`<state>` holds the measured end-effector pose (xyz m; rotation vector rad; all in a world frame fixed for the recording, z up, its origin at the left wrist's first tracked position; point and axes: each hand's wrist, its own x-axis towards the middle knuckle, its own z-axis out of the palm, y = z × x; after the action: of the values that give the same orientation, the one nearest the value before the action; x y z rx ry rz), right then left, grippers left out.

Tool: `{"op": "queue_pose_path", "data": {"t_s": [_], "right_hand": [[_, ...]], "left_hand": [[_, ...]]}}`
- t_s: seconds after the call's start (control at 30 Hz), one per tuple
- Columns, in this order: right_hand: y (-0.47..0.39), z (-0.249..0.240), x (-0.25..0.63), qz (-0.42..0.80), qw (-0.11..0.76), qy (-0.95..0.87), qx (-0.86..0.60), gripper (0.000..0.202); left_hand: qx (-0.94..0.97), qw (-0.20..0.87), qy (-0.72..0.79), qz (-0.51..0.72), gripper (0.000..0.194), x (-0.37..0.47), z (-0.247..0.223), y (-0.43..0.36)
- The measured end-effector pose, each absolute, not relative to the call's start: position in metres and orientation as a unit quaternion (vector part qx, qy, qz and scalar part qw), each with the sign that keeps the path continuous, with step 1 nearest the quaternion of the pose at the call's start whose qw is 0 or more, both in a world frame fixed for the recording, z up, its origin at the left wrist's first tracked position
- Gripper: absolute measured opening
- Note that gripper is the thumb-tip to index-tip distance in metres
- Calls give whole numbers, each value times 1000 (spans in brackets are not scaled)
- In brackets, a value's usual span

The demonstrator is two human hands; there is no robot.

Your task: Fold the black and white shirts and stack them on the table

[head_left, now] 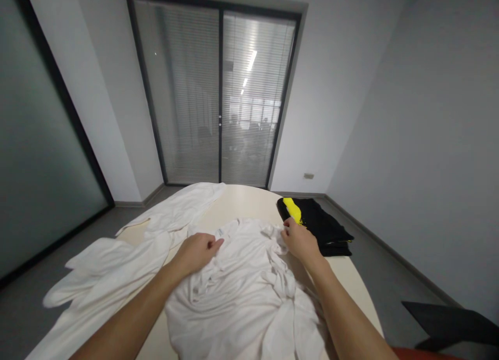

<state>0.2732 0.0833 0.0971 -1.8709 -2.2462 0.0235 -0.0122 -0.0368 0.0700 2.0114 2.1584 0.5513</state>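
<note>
A rumpled white shirt (249, 287) lies spread in front of me, its neckline at the far end with a small label near it. My left hand (199, 252) is closed at the upper left of the shirt, fingers curled and thumb pointing right, gripping fabric largely hidden beneath it. On the other side, my right hand (299, 239) pinches the shirt's upper right part, where the cloth bunches up. Creases run across the middle, and loose folds lie along the right side.
Another white garment (156, 245) is draped along the left of the round cream table (245, 198), hanging past its edge. Folded black clothes with a yellow print (323, 220) are stacked at the right. A dark chair part (448, 321) stands at lower right.
</note>
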Motion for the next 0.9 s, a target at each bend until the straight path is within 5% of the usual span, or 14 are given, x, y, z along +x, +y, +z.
{"op": "queue_pose_path", "data": {"t_s": [0.07, 0.2, 0.43, 0.63, 0.9], "right_hand": [[82, 95, 275, 32, 76, -778, -623, 33], [82, 87, 275, 71, 42, -802, -592, 47], [85, 73, 267, 127, 173, -890, -402, 39], [84, 69, 258, 133, 139, -873, -449, 36], [93, 91, 275, 51, 281, -752, -594, 35]], "left_hand": [[646, 35, 737, 193, 28, -15, 68, -37], [612, 2, 772, 173, 46, -31, 51, -32], [609, 10, 778, 156, 35, -50, 34, -25], [658, 19, 716, 230, 22, -45, 41, -23], [723, -1, 610, 325, 62, -44, 33, -21]]}}
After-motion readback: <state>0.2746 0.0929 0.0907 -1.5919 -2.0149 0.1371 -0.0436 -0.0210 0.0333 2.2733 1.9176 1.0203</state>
